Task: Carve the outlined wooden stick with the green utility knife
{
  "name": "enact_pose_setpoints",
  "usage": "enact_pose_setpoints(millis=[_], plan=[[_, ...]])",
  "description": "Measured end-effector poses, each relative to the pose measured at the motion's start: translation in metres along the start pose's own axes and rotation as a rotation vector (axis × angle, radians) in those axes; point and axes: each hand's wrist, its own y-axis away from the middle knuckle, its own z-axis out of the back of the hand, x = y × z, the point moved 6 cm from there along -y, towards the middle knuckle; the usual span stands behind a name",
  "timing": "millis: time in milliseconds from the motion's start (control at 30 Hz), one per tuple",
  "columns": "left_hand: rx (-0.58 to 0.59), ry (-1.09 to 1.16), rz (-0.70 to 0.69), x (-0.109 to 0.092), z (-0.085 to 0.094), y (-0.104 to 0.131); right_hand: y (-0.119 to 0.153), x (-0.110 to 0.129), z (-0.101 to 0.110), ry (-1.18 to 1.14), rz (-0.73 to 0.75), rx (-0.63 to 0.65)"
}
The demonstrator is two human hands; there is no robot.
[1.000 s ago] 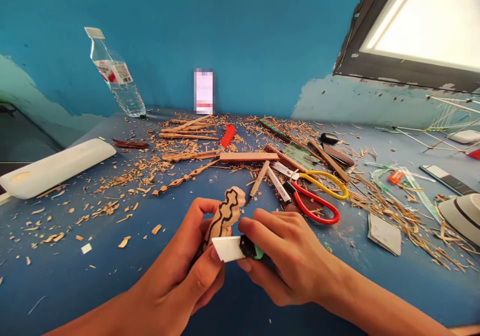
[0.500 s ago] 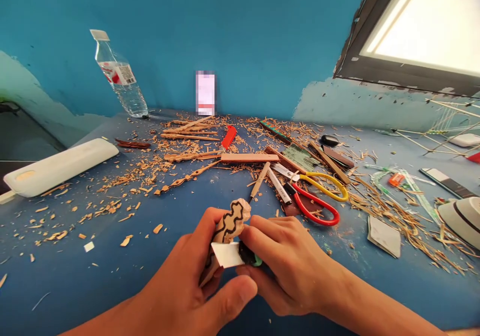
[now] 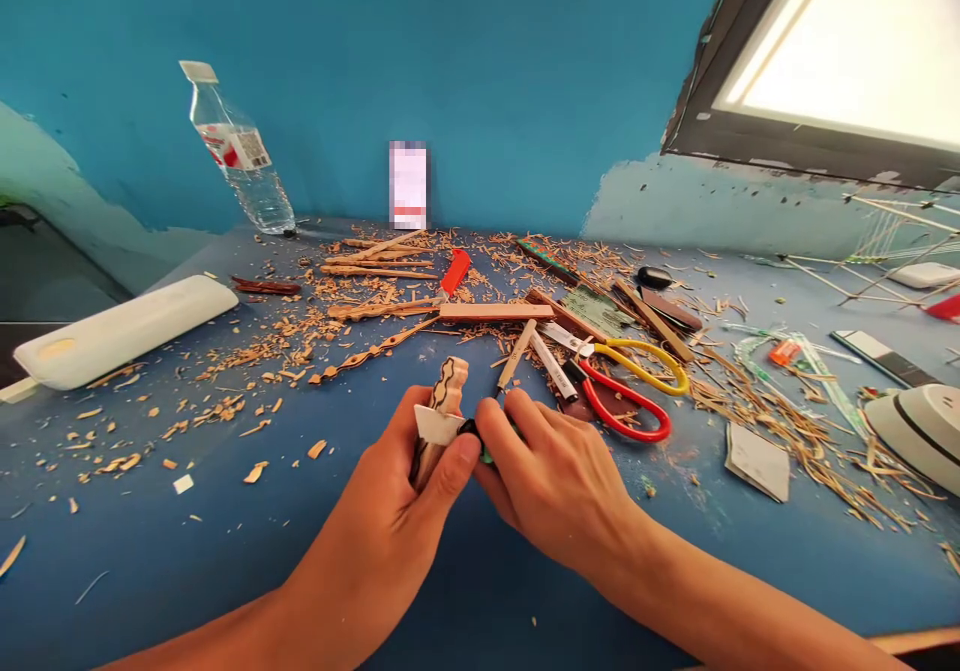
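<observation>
My left hand is closed around a small carved wood piece with wavy edges and dark wavy lines drawn on it. Gripped in my right hand is a carving knife with a short, pale, angular blade and a dark handle, mostly hidden by the fingers. The blade lies across the near side of the wood. My left thumb reaches over to the knife where blade and handle meet. Just beyond the hands lie a slim wooden-handled tool and a white marker.
Red-and-yellow-handled scissors lie to the right. Wood shavings spread over the blue table. A white block-like object and a water bottle stand left. A wood strip, red cutter and phone are farther back.
Both hands have moved slightly away from me with the wood and the knife. My left thumb has come up from below to the base of the blade. The view has shifted slightly.
</observation>
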Motion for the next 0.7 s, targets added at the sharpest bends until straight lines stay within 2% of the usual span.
enact_pose_setpoints(millis=[100, 200, 300, 433, 600, 700], plan=[[0.04, 0.162, 0.095, 0.002, 0.0, 0.001, -0.002, -0.003, 0.003, -0.157, 0.048, 0.014], [0.035, 0.2, 0.04, -0.009, 0.006, 0.002, -0.002, -0.01, 0.009, -0.378, 0.056, 0.057], [0.046, 0.174, 0.041, -0.014, 0.009, 0.005, -0.002, -0.023, 0.014, -0.484, -0.002, 0.053], [0.055, 0.139, 0.096, -0.006, 0.009, 0.006, -0.001, -0.025, 0.017, -0.424, 0.04, 0.032], [0.162, 0.339, 0.105, -0.003, -0.003, 0.008, 0.001, -0.007, 0.016, -0.288, 0.151, 0.029], [0.135, 0.353, 0.104, 0.001, -0.002, 0.011, 0.002, 0.0, 0.015, -0.279, 0.164, 0.033]])
